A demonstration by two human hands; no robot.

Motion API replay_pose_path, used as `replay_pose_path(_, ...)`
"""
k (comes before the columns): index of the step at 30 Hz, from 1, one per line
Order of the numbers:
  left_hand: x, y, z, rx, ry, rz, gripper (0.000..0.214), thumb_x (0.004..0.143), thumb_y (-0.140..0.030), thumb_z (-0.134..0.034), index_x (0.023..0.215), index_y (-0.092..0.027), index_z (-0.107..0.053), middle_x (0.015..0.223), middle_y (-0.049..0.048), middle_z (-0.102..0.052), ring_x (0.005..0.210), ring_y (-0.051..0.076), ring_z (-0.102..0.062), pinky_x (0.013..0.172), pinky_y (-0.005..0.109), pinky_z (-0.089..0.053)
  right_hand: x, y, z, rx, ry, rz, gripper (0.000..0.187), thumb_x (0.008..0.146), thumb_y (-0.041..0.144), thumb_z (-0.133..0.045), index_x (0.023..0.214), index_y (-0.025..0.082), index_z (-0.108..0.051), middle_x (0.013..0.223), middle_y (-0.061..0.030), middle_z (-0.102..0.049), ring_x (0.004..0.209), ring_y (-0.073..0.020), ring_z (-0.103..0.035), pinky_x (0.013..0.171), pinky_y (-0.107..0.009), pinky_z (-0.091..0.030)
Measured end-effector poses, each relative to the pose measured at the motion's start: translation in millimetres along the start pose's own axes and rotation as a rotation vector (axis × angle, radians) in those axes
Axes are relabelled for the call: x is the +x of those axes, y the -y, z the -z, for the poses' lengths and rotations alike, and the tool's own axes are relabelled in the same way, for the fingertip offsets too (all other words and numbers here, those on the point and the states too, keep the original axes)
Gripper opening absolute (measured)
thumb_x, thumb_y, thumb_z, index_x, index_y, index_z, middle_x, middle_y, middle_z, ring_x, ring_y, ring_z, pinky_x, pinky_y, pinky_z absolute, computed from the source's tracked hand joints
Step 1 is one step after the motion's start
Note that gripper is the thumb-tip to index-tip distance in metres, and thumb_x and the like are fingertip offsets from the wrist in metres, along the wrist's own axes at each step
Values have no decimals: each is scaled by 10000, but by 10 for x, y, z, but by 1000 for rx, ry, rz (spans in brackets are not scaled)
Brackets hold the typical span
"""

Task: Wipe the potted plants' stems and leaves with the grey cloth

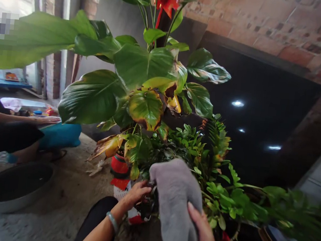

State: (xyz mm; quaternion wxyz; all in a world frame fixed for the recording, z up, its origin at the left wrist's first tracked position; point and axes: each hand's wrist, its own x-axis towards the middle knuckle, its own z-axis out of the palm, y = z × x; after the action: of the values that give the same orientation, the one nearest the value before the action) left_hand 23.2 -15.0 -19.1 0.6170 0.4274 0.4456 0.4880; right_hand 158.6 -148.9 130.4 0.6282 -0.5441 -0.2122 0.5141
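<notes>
A grey cloth (pixel 176 205) hangs in my right hand (pixel 203 230), with the thumb lying along its right side and the other fingers hidden behind it. The cloth's top reaches the dark leaves of a low plant (pixel 171 152). My left hand (pixel 136 194), with a pale bangle on the wrist, is at the lower left edge of these leaves. Its fingers are bent together there, and what they pinch is too dark to make out. Above stands a tall potted plant with broad green leaves (pixel 144 66), several of them yellow and brown-edged, like the drooping leaf (pixel 109 146).
A red pot (pixel 119 166) sits beneath the tall plant. Green foliage (pixel 235 199) spreads to the right. A glossy black panel (pixel 251 118) leans on the brick wall (pixel 271 29). On the left are a grey basin (pixel 15 186) and another person's arm (pixel 15 118) beside a blue bag (pixel 62 135).
</notes>
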Motion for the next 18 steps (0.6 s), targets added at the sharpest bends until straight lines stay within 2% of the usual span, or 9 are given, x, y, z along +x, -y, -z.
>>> replay_pose_path(2, -3, 2, -59, -90, 132, 47, 304, 551, -314, -655, 815, -165, -677, 649, -9, -612, 640, 168, -564, 514, 246, -451, 109, 96, -47, 52, -29, -23, 466, 416, 432, -832, 801, 200, -708, 758, -10, -738, 814, -255, -668, 734, -345, -517)
replay_pose_path(3, 1, 12, -82, -127, 166, 60, 336, 549, -336, -657, 840, -169, -665, 645, -13, -603, 627, 159, -558, 513, 243, -448, 177, 53, -65, 69, -29, -72, 467, 409, 422, -828, 799, 196, -708, 759, -14, -739, 834, -265, -667, 745, -360, -521)
replay_pose_path(6, 20, 60, -119, -166, 204, 62, 357, 537, -388, -684, 807, -158, -644, 598, -22, -583, 581, 145, -541, 534, 247, -433, 336, -329, -36, 39, 38, -252, 446, 376, 441, -824, 705, 161, -714, 715, -60, -735, 853, -305, -666, 767, -400, -520)
replay_pose_path(8, 24, 93, -119, -125, 195, 56, 338, 533, -406, -705, 747, -153, -637, 569, -22, -583, 583, 152, -541, 564, 261, -429, 334, -580, 60, -64, 122, -243, 421, 364, 447, -835, 639, 152, -712, 678, -76, -728, 859, -310, -666, 797, -389, -505)
replay_pose_path(10, 21, 112, -109, -77, 156, 58, 290, 553, -408, -705, 681, -163, -617, 536, -31, -572, 576, 152, -532, 564, 262, -422, 238, -638, 183, -140, 131, -159, 407, 364, 439, -842, 628, 157, -714, 661, -71, -724, 848, -306, -666, 804, -375, -495)
replay_pose_path(12, 20, 113, -103, -49, 130, 77, 251, 580, -398, -685, 605, -177, -570, 484, -44, -537, 518, 137, -502, 515, 253, -399, 103, -449, 289, -153, 51, -73, 420, 378, 438, -841, 674, 166, -719, 676, -60, -728, 825, -304, -667, 772, -376, -500)
replay_pose_path(15, 32, 86, -115, -29, 144, 120, 243, 581, -373, -654, 546, -189, -499, 455, -54, -513, 419, 102, -441, 440, 233, -344, -14, 85, 338, -153, -133, 0, 448, 384, 422, -850, 733, 181, -709, 710, -42, -736, 791, -287, -668, 724, -365, -513)
replay_pose_path(17, 36, 60, -134, -25, 155, 136, 230, 568, -366, -635, 555, -190, -487, 487, -49, -543, 405, 90, -438, 428, 226, -339, 16, 363, 285, -21, -265, 127, 448, 477, 453, -805, 839, 212, -699, 740, -9, -741, 802, -264, -673, 728, -366, -517)
replay_pose_path(18, 32, 49, -143, -25, 160, 137, 226, 562, -368, -629, 566, -189, -491, 511, -43, -563, 414, 89, -451, 432, 224, -349, 57, 429, 241, 51, -286, 146, 421, 498, 452, -787, 839, 222, -695, 729, -2, -740, 806, -262, -677, 732, -374, -520)
